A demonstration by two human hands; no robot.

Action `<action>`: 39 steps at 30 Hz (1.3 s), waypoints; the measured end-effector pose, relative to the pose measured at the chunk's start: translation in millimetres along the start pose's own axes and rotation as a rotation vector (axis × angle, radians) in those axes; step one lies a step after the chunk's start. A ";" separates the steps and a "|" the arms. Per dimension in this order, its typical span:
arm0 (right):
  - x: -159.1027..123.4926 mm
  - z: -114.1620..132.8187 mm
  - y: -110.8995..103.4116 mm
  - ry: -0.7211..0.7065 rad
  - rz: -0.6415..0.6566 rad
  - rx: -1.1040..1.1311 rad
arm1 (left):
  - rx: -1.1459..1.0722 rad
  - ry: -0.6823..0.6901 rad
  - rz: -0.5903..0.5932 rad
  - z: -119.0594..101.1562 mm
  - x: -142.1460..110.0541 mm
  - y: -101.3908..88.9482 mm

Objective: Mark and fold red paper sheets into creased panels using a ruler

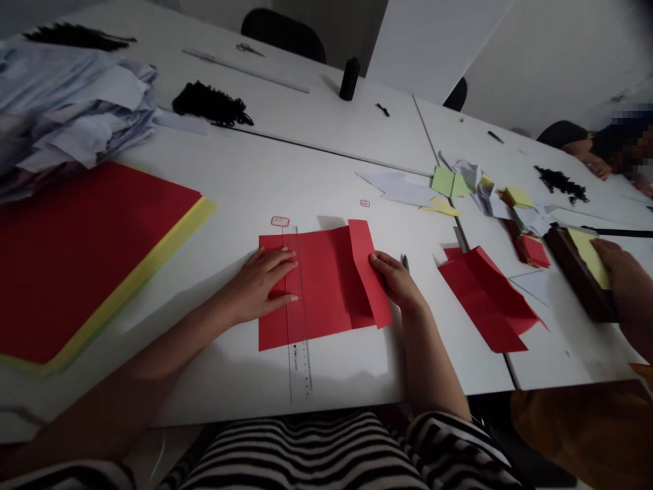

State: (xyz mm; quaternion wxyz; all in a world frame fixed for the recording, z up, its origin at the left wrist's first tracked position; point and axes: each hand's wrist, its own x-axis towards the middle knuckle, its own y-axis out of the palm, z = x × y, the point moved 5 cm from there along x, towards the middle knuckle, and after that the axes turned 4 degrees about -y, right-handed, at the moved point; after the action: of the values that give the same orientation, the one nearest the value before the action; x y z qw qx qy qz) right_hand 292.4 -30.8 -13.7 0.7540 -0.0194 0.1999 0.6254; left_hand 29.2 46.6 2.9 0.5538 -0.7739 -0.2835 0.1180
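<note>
A red sheet of paper (326,272) lies on the white table in front of me, its right part folded up into a raised flap (366,272). Across its left part runs a clear ruler (300,354), which sticks out past the sheet's near edge. My left hand (260,282) lies flat with fingers spread, pressing on the ruler and the paper. With thumb and fingers, my right hand (398,278) pinches the flap's right edge. Just beyond that hand a dark pen (405,262) rests on the table, partly hidden.
Stacked red and yellow sheets (102,258) lie left, below crumpled white paper (76,102). Another folded red paper (484,299) is on the right. A person's hand (622,272) touches yellow paper (589,255) on a dark box. A black bottle (349,79) stands at the back.
</note>
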 end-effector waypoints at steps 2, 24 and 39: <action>-1.1 0.7 -0.9 -0.003 -0.001 -0.010 | -0.007 0.004 -0.007 0.5 0.4 -0.4; -4.8 3.5 1.5 -0.004 -0.026 -0.054 | 0.000 -0.024 0.006 0.9 1.7 2.4; -1.5 -0.2 2.1 -0.007 -0.016 -0.004 | 0.000 -0.042 0.014 0.0 -0.7 0.1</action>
State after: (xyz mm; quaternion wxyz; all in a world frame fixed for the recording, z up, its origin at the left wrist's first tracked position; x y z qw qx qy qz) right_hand 290.1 -31.8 -12.9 0.7598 -0.0204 0.1960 0.6196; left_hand 28.7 46.1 2.8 0.5469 -0.7732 -0.2896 0.1382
